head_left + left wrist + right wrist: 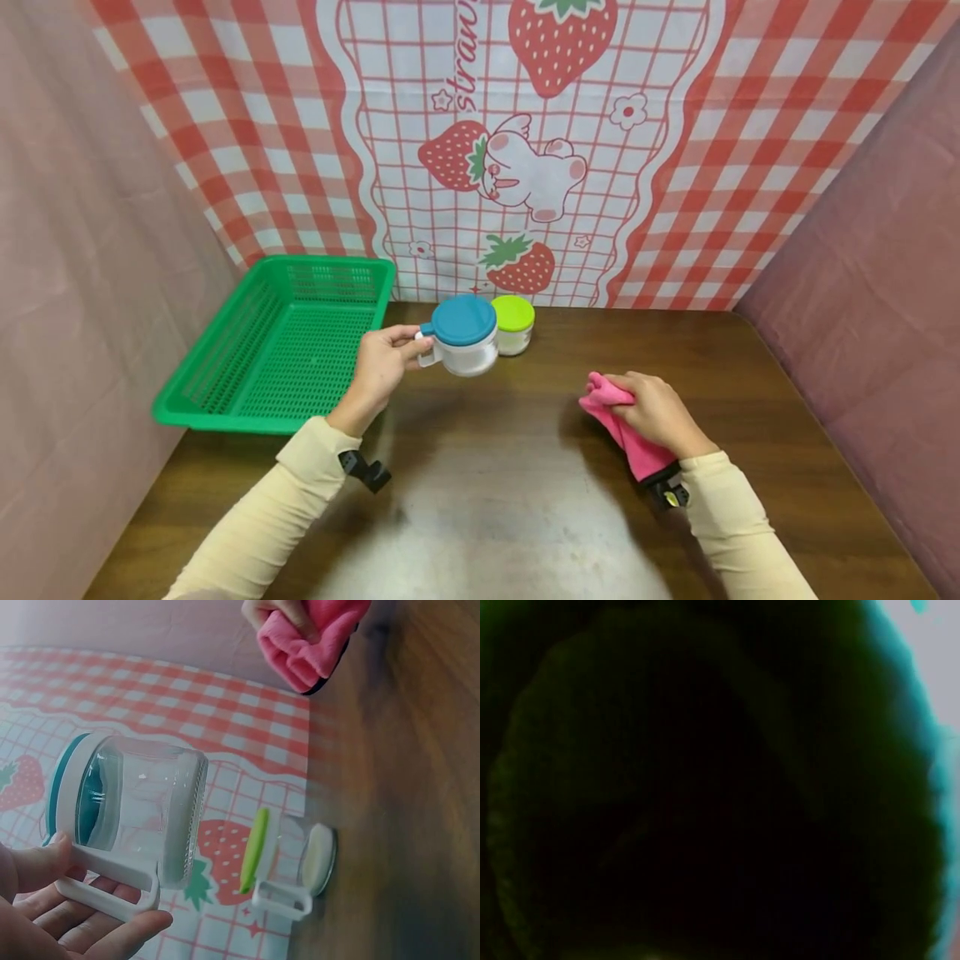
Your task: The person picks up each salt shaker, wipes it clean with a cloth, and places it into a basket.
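Leftmost I have the green basket [311, 354], at nine o'clock from the left hand [381, 364], which pinches the white handle [120, 866] of the blue-lidded jar [464, 340]. I read that jar as near-upright, at three o'clock; the lime-lidded jar [515, 322] stands just beyond. The pink cloth [635, 443], gripped by the farther right hand [660, 412], is at the jar's four o'clock.

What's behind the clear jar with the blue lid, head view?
A clear jar with a lime-green lid, then red-and-white strawberry-print cloth. The clear blue-lidded jar covers the other's left side and white handle; the left wrist view shows that handle.
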Motion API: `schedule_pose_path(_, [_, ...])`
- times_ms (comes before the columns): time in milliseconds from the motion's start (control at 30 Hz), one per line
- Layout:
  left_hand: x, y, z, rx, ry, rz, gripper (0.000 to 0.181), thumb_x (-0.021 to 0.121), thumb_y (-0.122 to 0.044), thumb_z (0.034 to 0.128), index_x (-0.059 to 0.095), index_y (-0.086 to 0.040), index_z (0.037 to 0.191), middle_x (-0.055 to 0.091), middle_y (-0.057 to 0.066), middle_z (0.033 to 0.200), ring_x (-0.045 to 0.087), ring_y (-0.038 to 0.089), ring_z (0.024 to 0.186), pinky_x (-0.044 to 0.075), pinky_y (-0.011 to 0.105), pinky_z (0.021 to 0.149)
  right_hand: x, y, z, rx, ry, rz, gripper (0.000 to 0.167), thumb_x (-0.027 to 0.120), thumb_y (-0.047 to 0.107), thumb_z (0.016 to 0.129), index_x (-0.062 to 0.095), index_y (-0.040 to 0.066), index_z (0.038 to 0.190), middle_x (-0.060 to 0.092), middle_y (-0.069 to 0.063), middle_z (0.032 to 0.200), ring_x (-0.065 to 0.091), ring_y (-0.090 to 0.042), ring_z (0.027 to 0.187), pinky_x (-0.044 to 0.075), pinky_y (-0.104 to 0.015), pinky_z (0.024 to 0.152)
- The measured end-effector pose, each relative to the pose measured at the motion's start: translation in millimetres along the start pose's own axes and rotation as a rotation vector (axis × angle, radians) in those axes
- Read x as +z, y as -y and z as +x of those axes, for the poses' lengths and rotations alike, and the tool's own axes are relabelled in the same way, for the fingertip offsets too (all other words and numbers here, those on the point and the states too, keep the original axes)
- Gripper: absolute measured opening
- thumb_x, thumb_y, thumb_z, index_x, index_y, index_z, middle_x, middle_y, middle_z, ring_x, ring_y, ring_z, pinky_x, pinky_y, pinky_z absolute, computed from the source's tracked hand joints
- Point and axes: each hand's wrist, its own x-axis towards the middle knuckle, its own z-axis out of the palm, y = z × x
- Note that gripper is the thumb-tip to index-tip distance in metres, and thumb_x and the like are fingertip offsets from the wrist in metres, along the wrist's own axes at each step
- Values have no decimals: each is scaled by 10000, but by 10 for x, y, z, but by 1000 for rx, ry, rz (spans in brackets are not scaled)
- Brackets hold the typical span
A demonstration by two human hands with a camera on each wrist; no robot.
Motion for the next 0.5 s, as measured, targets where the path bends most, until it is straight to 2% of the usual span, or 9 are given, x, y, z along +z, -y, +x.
schedule_pose_path(200, [-101,-88,80,-5,6,0,317,704,-77,884,657,97,1145,727,71,921,668,38,761,574,233,654,21,-18,-9,21,26,0,291,760,80,776,739,108,1065,697,-49,839,634,-243,745,480,-402,659])
schedule_pose_path(367, [-208,-123,143,-5,-4,0,345,694,-88,895,639,89,1186,723,46,939,677,40,788,576,225,660,33,-36,-19,30,22,-2,312,768,78,772,738,82,1082,716,-73,904,666,-269,809,506,-431,691])
schedule_pose_path(500, [-299,-149,178,-1,-22,10,349,689,-104,902,639,80,1195,710,-2,904,674,26,781,585,246,674,29,-36,-15,31,29,0,288,765,83,776,743,105,1063,698,-44,841,629,-225,744,476,-389,657])
